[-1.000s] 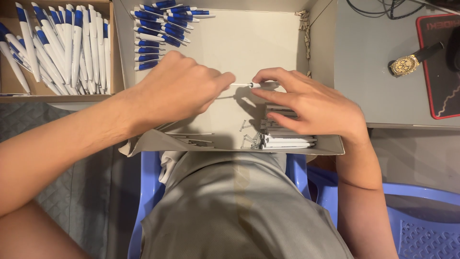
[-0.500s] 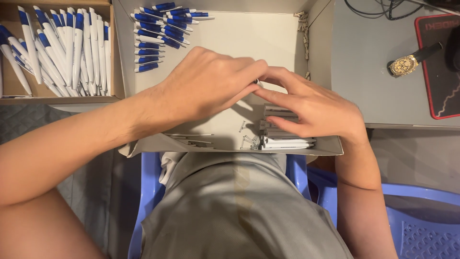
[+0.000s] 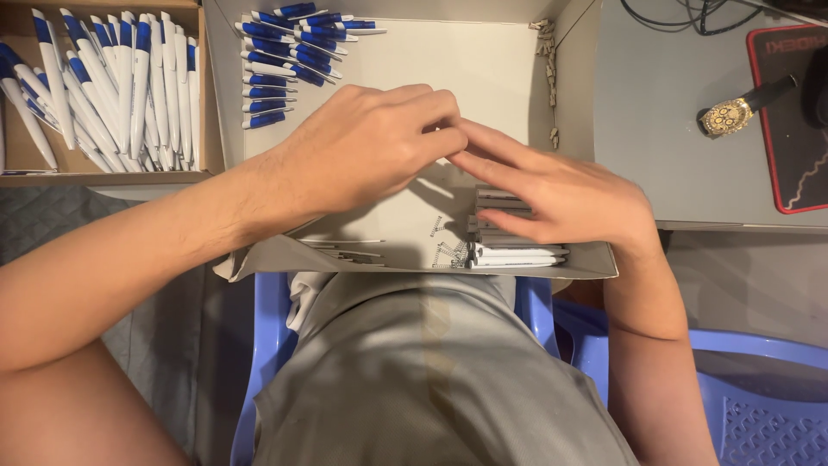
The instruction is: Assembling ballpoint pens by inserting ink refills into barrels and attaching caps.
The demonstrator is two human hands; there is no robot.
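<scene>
My left hand (image 3: 371, 147) and my right hand (image 3: 561, 194) meet fingertip to fingertip over a shallow cardboard tray (image 3: 595, 259) on my lap. Their fingers close together on a small white pen part, which is almost wholly hidden between them. Under my right hand lies a stack of white pen barrels (image 3: 517, 255). Small metal springs (image 3: 444, 250) lie beside the stack, and thin refills (image 3: 345, 250) lie near the tray's front edge. Several finished blue-and-white pens (image 3: 293, 52) are piled at the tray's far left corner.
A cardboard box (image 3: 207, 95) at the left holds several more blue-and-white pens. On the grey desk at the right lie a gold wristwatch (image 3: 733, 112), a black red-edged mat (image 3: 798, 121) and cables (image 3: 681, 13). A blue plastic chair (image 3: 750, 397) stands at the lower right.
My left hand has slid right and closed over the white pen part that showed between the hands a second ago. The fingertips of both hands now touch.
</scene>
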